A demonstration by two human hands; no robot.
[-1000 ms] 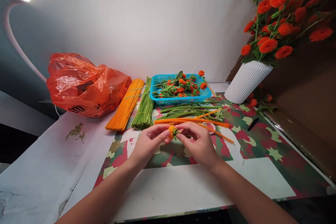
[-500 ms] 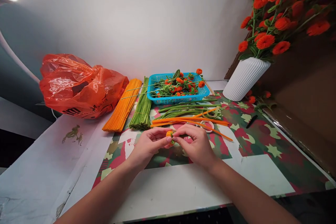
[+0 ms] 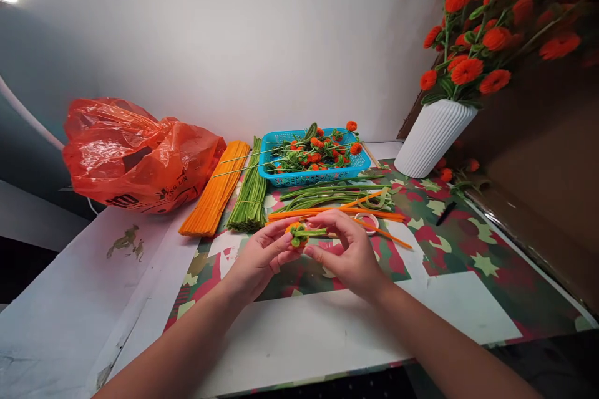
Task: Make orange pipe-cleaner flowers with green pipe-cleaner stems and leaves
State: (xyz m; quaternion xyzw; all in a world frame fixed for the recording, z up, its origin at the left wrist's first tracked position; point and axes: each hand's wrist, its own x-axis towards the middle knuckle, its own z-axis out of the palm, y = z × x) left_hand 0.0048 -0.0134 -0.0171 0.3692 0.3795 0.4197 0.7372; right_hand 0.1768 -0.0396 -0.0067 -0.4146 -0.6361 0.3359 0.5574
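Note:
Between my hands is a small orange pipe-cleaner flower point(image 3: 296, 237), its green underside and short green stem facing me and the stem pointing right. My left hand point(image 3: 259, 257) pinches the flower by its left side, thumb in front and fingers behind. My right hand point(image 3: 350, 250) curls around the stem side, with its thumb at the flower's lower right edge and its fingers above the stem. Just beyond the hands lie loose orange pipe cleaners point(image 3: 322, 214), a white tape ring point(image 3: 367, 223) and loose green pipe cleaners point(image 3: 322, 198).
A blue basket point(image 3: 309, 182) of orange flowers stands at the back. Left of it are a green bundle point(image 3: 249, 199), an orange bundle point(image 3: 216, 190) and a red plastic bag point(image 3: 140, 162). A white vase point(image 3: 433, 140) with flowers stands right, near a black tool point(image 3: 446, 213).
The flower has turned so that its green underside and stem now show. My right fingers have moved from a pinch at its centre to a wider hold around the stem side.

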